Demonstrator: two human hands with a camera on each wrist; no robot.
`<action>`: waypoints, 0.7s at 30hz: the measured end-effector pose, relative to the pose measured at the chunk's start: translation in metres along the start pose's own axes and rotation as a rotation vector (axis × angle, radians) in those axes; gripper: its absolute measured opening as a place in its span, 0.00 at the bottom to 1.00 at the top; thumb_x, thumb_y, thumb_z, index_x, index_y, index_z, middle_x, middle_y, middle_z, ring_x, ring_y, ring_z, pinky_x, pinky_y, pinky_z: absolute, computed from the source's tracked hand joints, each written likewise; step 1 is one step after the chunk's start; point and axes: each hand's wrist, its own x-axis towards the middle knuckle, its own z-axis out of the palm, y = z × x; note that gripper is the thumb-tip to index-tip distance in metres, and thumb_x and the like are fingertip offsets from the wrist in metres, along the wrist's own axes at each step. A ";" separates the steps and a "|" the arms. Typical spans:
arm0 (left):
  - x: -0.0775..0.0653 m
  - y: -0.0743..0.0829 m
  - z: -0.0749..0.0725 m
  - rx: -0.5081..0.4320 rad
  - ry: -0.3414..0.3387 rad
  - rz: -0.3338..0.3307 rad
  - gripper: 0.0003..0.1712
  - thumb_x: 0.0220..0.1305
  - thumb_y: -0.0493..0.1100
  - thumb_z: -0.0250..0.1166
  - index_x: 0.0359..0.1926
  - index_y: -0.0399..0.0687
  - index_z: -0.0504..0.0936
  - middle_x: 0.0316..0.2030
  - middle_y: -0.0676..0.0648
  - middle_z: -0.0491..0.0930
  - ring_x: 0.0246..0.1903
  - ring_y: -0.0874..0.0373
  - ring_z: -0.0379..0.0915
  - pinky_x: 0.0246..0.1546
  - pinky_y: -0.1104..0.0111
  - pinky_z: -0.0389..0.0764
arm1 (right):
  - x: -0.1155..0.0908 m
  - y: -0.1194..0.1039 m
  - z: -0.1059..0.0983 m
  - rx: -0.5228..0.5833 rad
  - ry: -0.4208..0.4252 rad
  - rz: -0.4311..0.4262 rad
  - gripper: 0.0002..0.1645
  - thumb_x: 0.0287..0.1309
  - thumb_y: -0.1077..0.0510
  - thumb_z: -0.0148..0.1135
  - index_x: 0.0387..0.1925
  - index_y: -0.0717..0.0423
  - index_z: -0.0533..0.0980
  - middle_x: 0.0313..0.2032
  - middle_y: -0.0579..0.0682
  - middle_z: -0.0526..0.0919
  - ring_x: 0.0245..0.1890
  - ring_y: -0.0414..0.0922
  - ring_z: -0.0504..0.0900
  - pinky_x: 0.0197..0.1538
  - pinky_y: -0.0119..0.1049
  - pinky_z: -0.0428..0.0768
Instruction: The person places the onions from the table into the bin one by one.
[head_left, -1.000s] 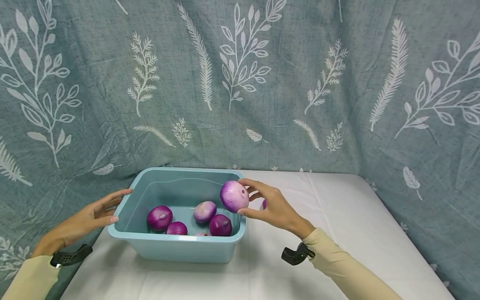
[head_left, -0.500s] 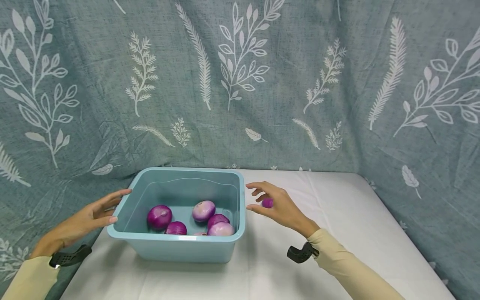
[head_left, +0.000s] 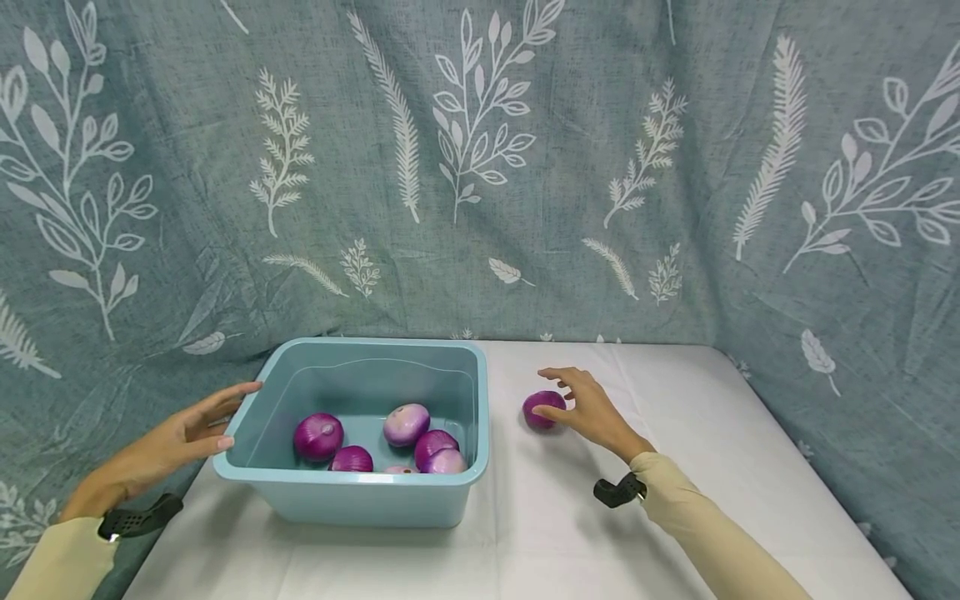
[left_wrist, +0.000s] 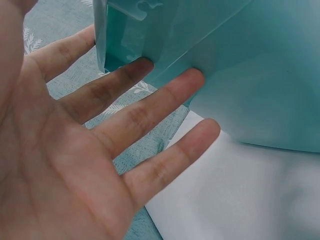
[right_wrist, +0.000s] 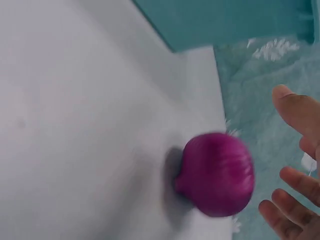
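Observation:
A light blue plastic tub [head_left: 352, 500] stands on the white cloth, with several red onions [head_left: 318, 436] lying on its floor. My left hand [head_left: 176, 433] is at the tub's left side, fingers straight and spread against the outer wall, as the left wrist view shows. One more red onion [head_left: 542, 410] sits on the cloth to the right of the tub. Over it hovers my right hand [head_left: 596, 410], thumb and fingers apart and holding nothing. In the right wrist view this purple onion [right_wrist: 216, 175] lies beside the spread fingers.
A white cloth [head_left: 675, 500] covers the table. Behind it and at both sides hangs a grey-green curtain [head_left: 480, 275] with white leaf prints. Dark bands [head_left: 618, 490] are worn on both wrists over beige sleeves.
My right hand has let an onion go into the tub's right side, then moved right to the onion on the cloth. The left hand stays at the tub.

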 end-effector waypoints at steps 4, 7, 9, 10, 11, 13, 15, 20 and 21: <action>-0.001 0.001 0.001 -0.008 -0.001 0.010 0.39 0.81 0.36 0.50 0.84 0.61 0.45 0.80 0.53 0.47 0.65 0.80 0.58 0.55 0.68 0.77 | -0.002 0.014 0.005 -0.026 -0.009 0.040 0.40 0.56 0.45 0.79 0.67 0.54 0.75 0.59 0.54 0.80 0.51 0.57 0.80 0.54 0.52 0.76; -0.002 0.002 0.001 -0.013 0.001 0.016 0.39 0.81 0.36 0.50 0.84 0.60 0.45 0.80 0.53 0.47 0.65 0.81 0.58 0.54 0.70 0.77 | -0.002 0.022 0.008 -0.043 -0.011 0.068 0.41 0.56 0.44 0.78 0.66 0.56 0.76 0.58 0.57 0.80 0.50 0.57 0.81 0.53 0.53 0.77; -0.002 0.003 0.001 -0.014 0.003 0.021 0.39 0.81 0.35 0.51 0.84 0.59 0.46 0.80 0.52 0.48 0.65 0.80 0.58 0.54 0.70 0.77 | -0.002 0.025 0.011 -0.047 -0.014 0.083 0.41 0.57 0.43 0.78 0.66 0.57 0.76 0.58 0.59 0.80 0.49 0.56 0.82 0.52 0.53 0.79; -0.002 0.004 0.001 -0.015 0.005 0.021 0.39 0.81 0.35 0.51 0.84 0.59 0.46 0.80 0.52 0.48 0.65 0.80 0.59 0.54 0.70 0.77 | -0.002 0.027 0.013 -0.046 -0.018 0.095 0.41 0.57 0.42 0.78 0.66 0.58 0.76 0.58 0.60 0.80 0.49 0.56 0.83 0.51 0.53 0.80; -0.002 0.004 0.001 -0.017 0.005 0.020 0.39 0.81 0.35 0.51 0.84 0.59 0.46 0.79 0.53 0.48 0.65 0.80 0.59 0.54 0.70 0.78 | -0.002 0.028 0.014 -0.039 -0.021 0.104 0.41 0.57 0.42 0.77 0.66 0.58 0.76 0.58 0.60 0.80 0.49 0.55 0.83 0.51 0.52 0.82; -0.002 0.003 0.001 -0.017 0.005 0.019 0.40 0.81 0.35 0.51 0.84 0.59 0.46 0.79 0.52 0.49 0.65 0.79 0.60 0.54 0.69 0.78 | -0.003 0.031 0.017 -0.028 -0.029 0.118 0.41 0.58 0.42 0.77 0.66 0.59 0.75 0.57 0.61 0.80 0.48 0.54 0.83 0.49 0.51 0.83; -0.002 0.002 0.001 -0.016 0.003 0.019 0.40 0.81 0.35 0.51 0.84 0.59 0.46 0.79 0.53 0.49 0.65 0.79 0.60 0.54 0.69 0.78 | -0.003 0.032 0.019 -0.013 -0.037 0.129 0.41 0.58 0.43 0.77 0.66 0.59 0.75 0.56 0.60 0.81 0.47 0.52 0.83 0.48 0.49 0.84; -0.001 0.000 0.000 -0.006 0.001 0.009 0.40 0.81 0.36 0.50 0.84 0.61 0.46 0.79 0.55 0.48 0.65 0.80 0.59 0.55 0.69 0.77 | -0.004 0.035 0.023 0.014 -0.057 0.136 0.40 0.57 0.45 0.78 0.65 0.61 0.76 0.52 0.58 0.82 0.44 0.49 0.84 0.45 0.43 0.84; -0.001 0.000 0.000 -0.004 0.002 0.005 0.39 0.81 0.36 0.51 0.84 0.62 0.46 0.79 0.55 0.49 0.66 0.80 0.59 0.55 0.70 0.77 | -0.003 0.035 0.023 0.020 -0.061 0.138 0.40 0.57 0.45 0.78 0.65 0.61 0.76 0.52 0.58 0.82 0.44 0.49 0.84 0.45 0.42 0.84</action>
